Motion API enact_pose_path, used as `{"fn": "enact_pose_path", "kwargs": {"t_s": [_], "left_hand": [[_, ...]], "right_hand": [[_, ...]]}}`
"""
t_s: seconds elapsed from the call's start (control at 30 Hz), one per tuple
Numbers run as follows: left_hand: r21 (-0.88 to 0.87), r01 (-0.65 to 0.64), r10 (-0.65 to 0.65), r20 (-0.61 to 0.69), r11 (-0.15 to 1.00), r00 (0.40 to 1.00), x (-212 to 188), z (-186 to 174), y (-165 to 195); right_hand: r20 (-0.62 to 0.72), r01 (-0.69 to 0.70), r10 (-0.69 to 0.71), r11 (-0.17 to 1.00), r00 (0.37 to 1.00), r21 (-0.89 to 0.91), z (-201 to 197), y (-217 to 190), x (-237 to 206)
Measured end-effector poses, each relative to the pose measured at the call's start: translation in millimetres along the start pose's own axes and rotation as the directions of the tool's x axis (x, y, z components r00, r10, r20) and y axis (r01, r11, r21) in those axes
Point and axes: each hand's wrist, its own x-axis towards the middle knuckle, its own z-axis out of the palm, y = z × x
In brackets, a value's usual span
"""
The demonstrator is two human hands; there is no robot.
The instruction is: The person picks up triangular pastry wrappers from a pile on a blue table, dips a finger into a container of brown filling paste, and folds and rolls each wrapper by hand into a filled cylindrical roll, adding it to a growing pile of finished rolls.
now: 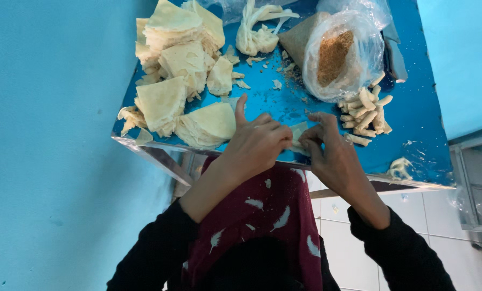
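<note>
i see stacked pale folded pastry sheets (168, 102) lying within reach on the blue surface (413, 116); my left hand (257, 144) and right hand (327, 148) pinch a small pale pastry piece (297, 134) together, apparently rolling it; finished pale rolls (366, 114) are piled beside the clear bag of brown filling (338, 54).

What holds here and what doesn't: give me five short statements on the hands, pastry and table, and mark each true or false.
1. Both hands pinch one small piece of pastry sheet. True.
2. The left hand holds a knife. False: no knife shows; it grips the sheet.
3. Finished pastry rolls lie right of the right hand. True.
4. The table top is red. False: it is blue.
5. The plastic bag holds brown crumbly filling. True.
</note>
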Motion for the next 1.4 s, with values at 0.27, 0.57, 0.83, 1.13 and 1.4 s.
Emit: {"fn": "enact_pose_path", "kwargs": {"t_s": [0.27,0.57,0.83,1.13,1.4], "left_hand": [[0.022,0.059,-0.060,0.040,0.998,0.997,16,19,-6],[0.332,-0.140,0.143,0.015,0.933,0.990,4,9,14],[0.471,-0.197,0.188,0.068,0.860,0.980,-5,2,22],[0.491,-0.077,0.041,0.083,0.868,0.996,1,10,27],[0.449,0.007,-0.042,0.066,0.894,0.997,-18,3,45]], "right_hand": [[-0.016,0.033,-0.032,0.995,0.999,0.098,0,0,4],[-0.085,0.199,-0.214,0.966,0.973,-0.163,4,-9,-13],[-0.177,0.326,-0.403,0.879,0.898,-0.349,9,-1,-18],[-0.095,0.242,-0.350,0.794,0.932,-0.558,12,-7,-26],[-0.067,0.231,-0.277,0.894,0.959,-0.384,-13,-7,-19]]}}
